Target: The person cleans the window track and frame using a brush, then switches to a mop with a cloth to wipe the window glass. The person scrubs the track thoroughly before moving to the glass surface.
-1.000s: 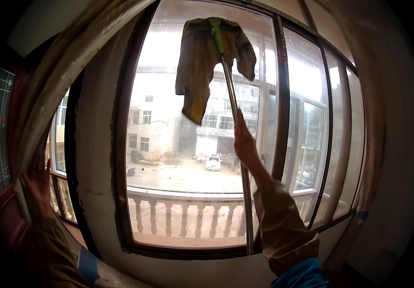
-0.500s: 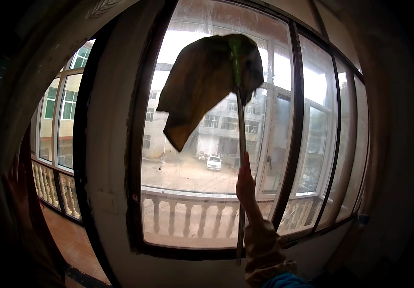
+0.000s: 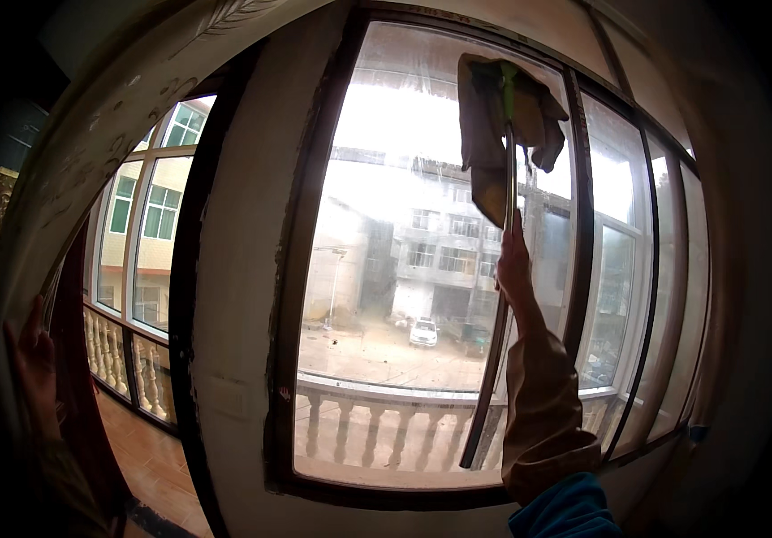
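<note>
My right hand [image 3: 515,264] is wrapped round the metal pole [image 3: 497,354], arm stretched up in front of the window. On the pole's green head [image 3: 508,85] hangs a dark brownish cloth [image 3: 484,125], lying against the upper right part of the window pane [image 3: 386,197]. The pole leans, its dark lower end hanging free near the bottom of the pane. At the far left, in dim light, my left hand [image 3: 34,359] is closed at the edge of a pale patterned curtain [image 3: 63,152], which is drawn aside; some of its fingers are hard to see.
A dark frame [image 3: 283,394] surrounds the pane, with a wall strip [image 3: 233,314] to its left. Beyond that is an opening onto a tiled floor [image 3: 148,457] and a balustrade [image 3: 108,354]. Through the glass show buildings and a white car [image 3: 422,332].
The cloth has moved right and slightly up across the pane, and now hangs more folded. My right hand has risen with the pole, which tilts more. The view has shifted a little.
</note>
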The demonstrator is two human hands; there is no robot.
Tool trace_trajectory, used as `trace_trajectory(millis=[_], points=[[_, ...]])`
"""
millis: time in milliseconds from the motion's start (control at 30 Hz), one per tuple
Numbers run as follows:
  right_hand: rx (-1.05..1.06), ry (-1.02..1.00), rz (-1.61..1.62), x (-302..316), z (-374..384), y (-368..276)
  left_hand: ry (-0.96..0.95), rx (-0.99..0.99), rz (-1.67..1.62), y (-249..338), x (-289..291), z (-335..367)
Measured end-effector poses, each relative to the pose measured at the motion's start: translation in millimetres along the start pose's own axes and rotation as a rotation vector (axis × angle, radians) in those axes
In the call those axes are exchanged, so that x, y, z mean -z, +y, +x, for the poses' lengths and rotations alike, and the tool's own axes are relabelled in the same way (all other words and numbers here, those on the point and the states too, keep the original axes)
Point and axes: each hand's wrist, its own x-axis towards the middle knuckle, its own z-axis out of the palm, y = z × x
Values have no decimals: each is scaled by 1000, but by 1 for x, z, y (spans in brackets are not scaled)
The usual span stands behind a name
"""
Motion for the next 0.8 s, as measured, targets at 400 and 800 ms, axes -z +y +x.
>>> trace_trajectory(millis=[400,800], points=[[144,2,40,-178,102,-124,70,56,156,-33,-57,-31],[-152,-290,125,-162,-82,-110,16,221,228,-84,-96,-69]])
